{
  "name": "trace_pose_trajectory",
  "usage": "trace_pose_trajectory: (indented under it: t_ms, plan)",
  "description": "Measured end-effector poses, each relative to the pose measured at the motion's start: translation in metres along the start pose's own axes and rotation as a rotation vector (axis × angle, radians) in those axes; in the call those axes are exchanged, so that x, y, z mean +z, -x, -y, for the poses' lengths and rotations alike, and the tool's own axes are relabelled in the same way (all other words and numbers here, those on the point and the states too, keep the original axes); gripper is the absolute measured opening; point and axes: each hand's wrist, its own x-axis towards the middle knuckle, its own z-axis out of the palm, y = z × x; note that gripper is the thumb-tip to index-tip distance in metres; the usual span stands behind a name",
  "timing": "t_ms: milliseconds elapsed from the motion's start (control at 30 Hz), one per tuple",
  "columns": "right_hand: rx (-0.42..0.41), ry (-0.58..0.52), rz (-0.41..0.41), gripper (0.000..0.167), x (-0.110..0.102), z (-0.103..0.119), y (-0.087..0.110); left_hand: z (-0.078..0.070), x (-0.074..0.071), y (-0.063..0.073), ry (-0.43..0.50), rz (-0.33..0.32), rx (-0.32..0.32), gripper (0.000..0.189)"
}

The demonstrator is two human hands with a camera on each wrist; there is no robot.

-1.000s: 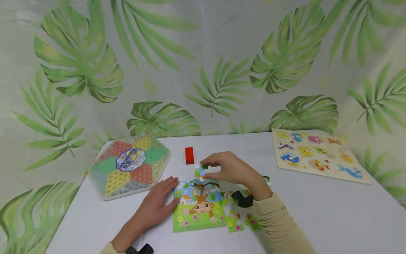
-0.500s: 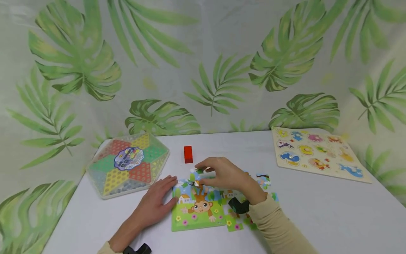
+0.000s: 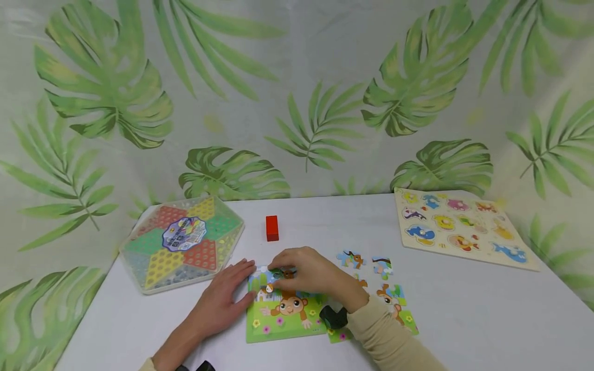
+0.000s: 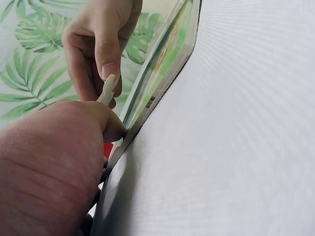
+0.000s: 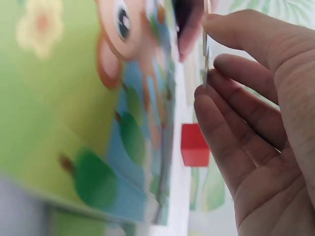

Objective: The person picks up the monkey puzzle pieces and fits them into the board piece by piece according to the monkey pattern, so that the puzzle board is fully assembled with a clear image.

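Observation:
A puzzle board [image 3: 274, 332] with a monkey picture lies flat on the white table in the head view. My left hand [image 3: 223, 299] rests along its left side, and in the left wrist view the thumb touches the board's edge. Above the board's upper part, my right hand [image 3: 301, 270] pinches a jigsaw puzzle piece [image 4: 108, 91] between thumb and fingers. The piece stands edge-on in the right wrist view, clear of the board, so its picture is hidden there. More loose puzzle pieces [image 3: 351, 259] lie to the right, some of them behind my right wrist.
A red block [image 3: 271, 228] sits behind the board. At the left lies a hexagonal Chinese checkers set [image 3: 183, 242]. A wooden peg puzzle [image 3: 464, 229] with sea animals is at the back right. Leaf-patterned cloth [image 3: 315, 103] hangs behind the table.
My right hand has brought the puzzle piece leftward and nearer, from behind the board's top edge to over its upper part. My left hand has stayed at the board's left side.

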Motion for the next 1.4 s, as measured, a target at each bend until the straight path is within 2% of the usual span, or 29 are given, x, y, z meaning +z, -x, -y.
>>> trace_pose_trajectory:
  t_ms: [100,300,467,833,1133,1400]
  plan:
    - [-0.007,0.025,-0.002,0.029,0.007,0.001,-0.002,0.001,0.001,0.001,-0.005,-0.008,0.003,0.054]
    - [0.041,0.106,0.012,0.029,0.02,0.003,-0.005,0.005,0.002,0.001,-0.012,-0.024,0.02,0.055]
    - [0.031,0.128,-0.021,0.029,0.028,0.005,-0.005,0.004,0.001,-0.001,-0.024,-0.018,0.037,0.053]
    - [-0.028,0.141,-0.035,0.029,0.029,0.002,-0.003,0.002,0.0,-0.001,-0.014,0.002,0.004,0.054]
    - [0.018,0.16,-0.005,0.028,0.028,0.005,-0.004,0.003,0.001,-0.001,-0.007,-0.01,0.017,0.054]
    - [0.006,0.146,-0.013,0.029,0.027,0.004,-0.003,0.004,0.002,0.0,-0.023,-0.032,0.037,0.054]
